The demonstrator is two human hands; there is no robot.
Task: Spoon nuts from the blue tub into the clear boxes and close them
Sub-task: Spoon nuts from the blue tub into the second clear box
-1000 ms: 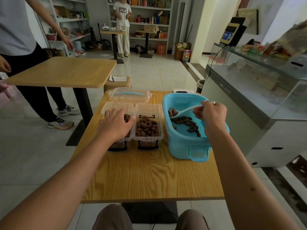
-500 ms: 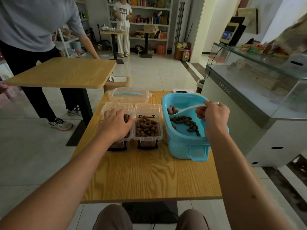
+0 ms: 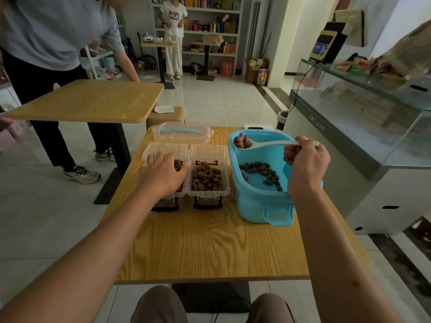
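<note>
You're mid-transfer: your right hand (image 3: pixel 305 164) grips the white spoon (image 3: pixel 263 144), loaded with nuts, above the blue tub's (image 3: pixel 258 206) far end. Your left hand (image 3: pixel 163 171) rests with loose fingers over the left clear box (image 3: pixel 163 150). Next, I'd judge, carry the spoon level leftward to a box, the right clear box (image 3: pixel 208 178) being nearly full.

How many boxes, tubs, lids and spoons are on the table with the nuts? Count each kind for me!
Clear plastic boxes: 2, the left one under the left hand, the right one full of brown nuts
Blue plastic tub: 1
Clear loose lid with blue handle: 1
White plastic spoon, held by the right hand: 1
Total: 5
</note>
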